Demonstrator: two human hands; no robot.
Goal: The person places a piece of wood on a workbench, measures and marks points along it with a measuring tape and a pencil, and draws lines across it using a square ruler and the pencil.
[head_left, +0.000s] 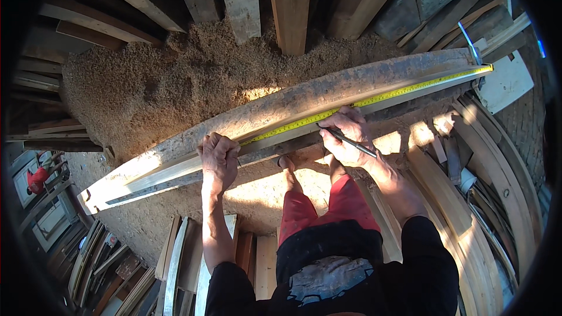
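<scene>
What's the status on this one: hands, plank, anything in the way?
Left hand fisted on the tape measure near its end, pinning it to the long plank. Right hand holds a pencil at the tape. Nothing blocking; sawdust behind.

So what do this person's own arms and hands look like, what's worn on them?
Both forearms are bare; black sleeves end at about the elbows. The left hand and right hand wear no gloves, and no rings, watch or bands show. The fingers are bare. The sleeves belong to a dark top with a pale patch on its front, worn over red shorts.
</scene>
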